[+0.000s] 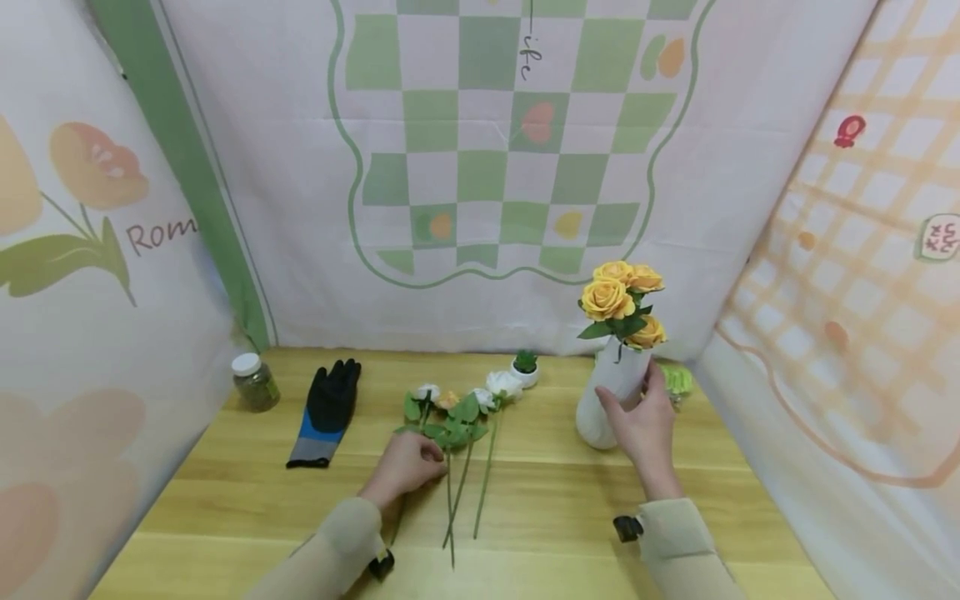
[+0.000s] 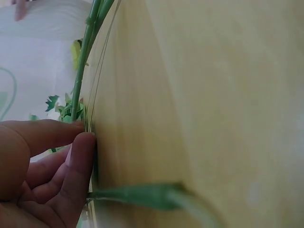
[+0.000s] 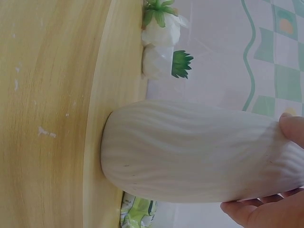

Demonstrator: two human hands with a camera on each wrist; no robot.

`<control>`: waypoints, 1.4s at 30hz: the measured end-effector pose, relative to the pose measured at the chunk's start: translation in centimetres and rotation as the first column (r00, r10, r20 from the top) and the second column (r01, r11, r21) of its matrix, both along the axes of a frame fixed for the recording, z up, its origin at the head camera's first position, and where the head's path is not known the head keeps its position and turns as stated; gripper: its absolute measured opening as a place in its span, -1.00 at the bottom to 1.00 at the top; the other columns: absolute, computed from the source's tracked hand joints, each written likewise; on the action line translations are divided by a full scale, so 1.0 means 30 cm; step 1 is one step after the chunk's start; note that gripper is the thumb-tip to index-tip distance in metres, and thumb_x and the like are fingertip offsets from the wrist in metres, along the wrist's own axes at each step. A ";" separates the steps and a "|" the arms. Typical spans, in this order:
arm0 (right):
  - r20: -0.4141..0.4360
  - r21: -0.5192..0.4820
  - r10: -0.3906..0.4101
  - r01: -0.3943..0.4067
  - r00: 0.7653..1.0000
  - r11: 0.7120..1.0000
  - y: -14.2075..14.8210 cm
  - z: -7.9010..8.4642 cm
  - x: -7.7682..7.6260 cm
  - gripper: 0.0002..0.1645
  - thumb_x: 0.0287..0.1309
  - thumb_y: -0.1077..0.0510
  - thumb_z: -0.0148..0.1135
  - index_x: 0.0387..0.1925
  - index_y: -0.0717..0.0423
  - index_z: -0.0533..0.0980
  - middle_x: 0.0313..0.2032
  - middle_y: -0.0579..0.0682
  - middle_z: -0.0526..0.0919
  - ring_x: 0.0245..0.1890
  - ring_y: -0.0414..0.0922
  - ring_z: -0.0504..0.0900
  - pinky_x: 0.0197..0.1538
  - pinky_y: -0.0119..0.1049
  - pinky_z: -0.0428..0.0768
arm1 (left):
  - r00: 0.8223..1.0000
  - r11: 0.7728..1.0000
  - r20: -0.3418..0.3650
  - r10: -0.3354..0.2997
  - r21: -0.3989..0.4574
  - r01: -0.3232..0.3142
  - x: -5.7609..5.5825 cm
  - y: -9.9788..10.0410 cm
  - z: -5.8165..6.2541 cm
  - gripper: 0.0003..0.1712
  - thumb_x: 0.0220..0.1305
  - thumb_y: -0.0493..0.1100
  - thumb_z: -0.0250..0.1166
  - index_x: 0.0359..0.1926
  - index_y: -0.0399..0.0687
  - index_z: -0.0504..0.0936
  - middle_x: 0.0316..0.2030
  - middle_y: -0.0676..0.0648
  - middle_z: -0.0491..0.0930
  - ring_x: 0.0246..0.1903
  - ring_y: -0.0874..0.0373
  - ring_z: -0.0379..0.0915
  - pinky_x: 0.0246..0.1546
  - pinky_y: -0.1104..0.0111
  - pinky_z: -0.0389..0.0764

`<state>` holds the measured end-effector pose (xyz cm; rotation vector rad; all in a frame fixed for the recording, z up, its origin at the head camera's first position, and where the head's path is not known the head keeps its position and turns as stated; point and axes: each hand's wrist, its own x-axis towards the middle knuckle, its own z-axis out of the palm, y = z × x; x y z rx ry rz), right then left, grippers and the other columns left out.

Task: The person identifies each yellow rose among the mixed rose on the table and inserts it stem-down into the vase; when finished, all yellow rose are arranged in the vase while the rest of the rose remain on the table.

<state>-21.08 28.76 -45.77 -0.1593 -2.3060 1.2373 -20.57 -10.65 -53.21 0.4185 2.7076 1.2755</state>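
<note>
My right hand (image 1: 651, 425) holds a white vase (image 1: 597, 414) near its neck, with the thumb on one side and the fingers on the other. Yellow roses (image 1: 607, 298) stand in the vase. In the right wrist view its ribbed wall (image 3: 190, 152) rises from the table. On the left, my left hand (image 1: 408, 468) pinches a thin green flower stem (image 2: 81, 80) between thumb and index finger, close to the tabletop. Beside it lie white flowers (image 1: 502, 384) and a yellow-orange flower (image 1: 447, 400), their long stems (image 1: 485, 492) pointing towards me. I cannot tell which bloom the pinched stem carries.
A black, blue and grey glove (image 1: 333, 408) and a white-lidded jar (image 1: 255, 383) are on the left of the wooden table (image 1: 555, 517). A small potted succulent (image 1: 527, 367) stands at the back; a green packet (image 1: 678, 380) lies behind the vase. Printed cloth walls surround the table.
</note>
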 end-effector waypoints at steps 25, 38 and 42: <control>0.002 0.008 0.002 -0.002 1.000 1.000 -0.003 -0.005 0.008 0.14 0.33 -0.03 0.54 0.68 0.13 0.08 0.53 0.33 0.33 0.49 0.35 0.36 0.45 0.36 0.39 | 0.983 0.988 0.178 0.036 0.144 -0.062 0.025 0.022 0.039 -0.75 0.42 -0.13 0.48 -0.43 -0.10 0.81 -0.62 -0.01 0.70 -0.63 0.18 0.62 -0.57 0.37 0.62; 0.000 0.013 0.000 0.000 1.000 1.000 0.002 -0.001 0.003 0.13 0.33 -0.04 0.53 0.68 0.13 0.08 0.53 0.33 0.34 0.49 0.34 0.37 0.42 0.36 0.42 | 0.988 0.951 0.147 0.046 0.296 -0.089 -0.037 0.025 0.191 -0.72 0.50 -0.07 0.43 -0.08 -0.25 0.79 -0.31 -0.13 0.76 -0.37 0.05 0.75 -0.14 0.00 0.82; -0.006 0.018 0.001 -0.001 1.000 1.000 0.002 -0.003 0.002 0.13 0.32 -0.04 0.55 0.67 0.13 0.09 0.52 0.32 0.35 0.48 0.34 0.37 0.42 0.37 0.42 | 0.990 0.930 0.124 0.064 0.353 -0.104 -0.068 0.059 0.262 -0.72 0.50 -0.04 0.44 -0.04 -0.19 0.79 -0.23 -0.19 0.77 -0.32 0.04 0.76 -0.08 -0.02 0.81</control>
